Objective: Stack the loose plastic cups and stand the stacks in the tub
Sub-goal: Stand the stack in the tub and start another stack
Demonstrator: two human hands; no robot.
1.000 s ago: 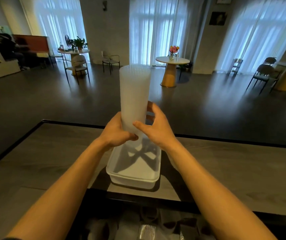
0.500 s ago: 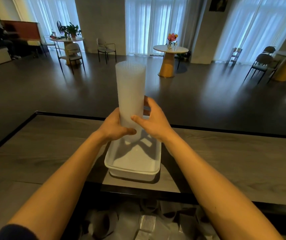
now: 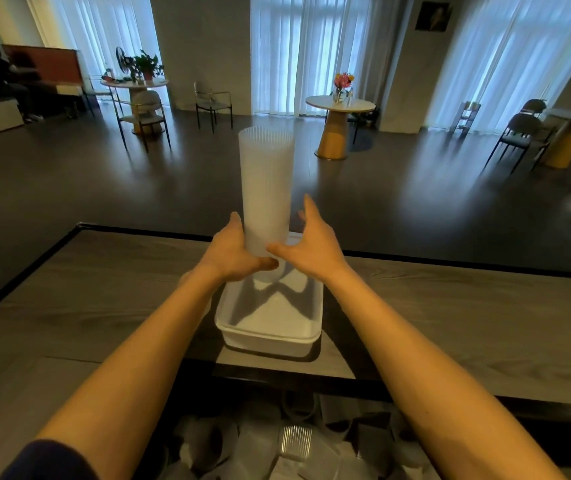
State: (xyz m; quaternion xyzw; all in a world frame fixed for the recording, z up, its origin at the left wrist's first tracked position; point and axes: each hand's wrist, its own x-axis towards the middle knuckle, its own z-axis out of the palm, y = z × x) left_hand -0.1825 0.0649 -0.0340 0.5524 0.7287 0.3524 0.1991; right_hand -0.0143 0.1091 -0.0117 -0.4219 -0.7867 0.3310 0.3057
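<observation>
Head view: a tall stack of cups (image 3: 266, 188) stands upright over the far end of the white tub (image 3: 267, 337) on the table (image 3: 104, 289); its foot is hidden. The left hand (image 3: 232, 252) is wrapped round its base. The right hand (image 3: 311, 244) is beside it, fingers spread straight, gripping nothing. Loose cups (image 3: 294, 441) lie at the near edge.

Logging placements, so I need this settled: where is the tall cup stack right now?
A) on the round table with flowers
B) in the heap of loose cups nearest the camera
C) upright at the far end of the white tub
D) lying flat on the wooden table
C: the cup stack stands upright at the far end of the tub, its base between the left hand and the right hand.
</observation>
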